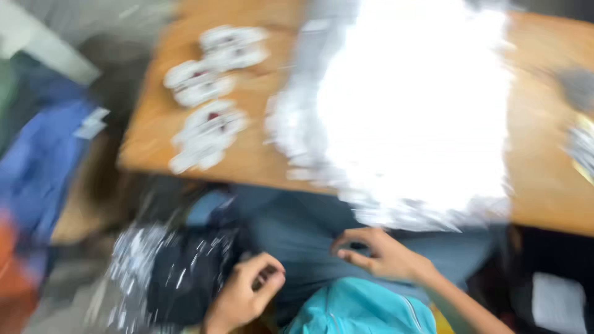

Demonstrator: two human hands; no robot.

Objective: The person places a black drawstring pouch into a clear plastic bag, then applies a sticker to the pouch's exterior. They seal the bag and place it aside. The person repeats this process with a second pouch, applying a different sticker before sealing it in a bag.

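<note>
- Overhead, the whole view is smeared by motion blur, so fine detail is lost.
- A wooden table [538, 185] of warm brown fills the upper part of the view, its near edge running just above the person's lap.
- A large heap of white pieces [414, 111] covers the middle of the table, washed out by glare and spilling to the near edge.
- To the left of the heap lie several small white bundles [207, 117] with dark red spots, set apart in a loose group.
- Left of the table, blue cloth [43, 154] lies lower down, with an orange patch below it.
- A dark bag [179, 272] speckled with white bits sits beside the person's left knee, just next to the left hand.
- The left hand [244, 297] is low in the view, thumb and forefinger curled together in a pinch; whether anything small sits between them I cannot tell.
- The right hand [380, 253] rests over the grey-blue trousers [297, 235] on the lap, fingers bent and drawn toward the thumb, close to the heap's near edge; what it pinches, if anything, is too blurred to tell.
- A teal garment [359, 309] shows between the two forearms at the bottom edge.
</note>
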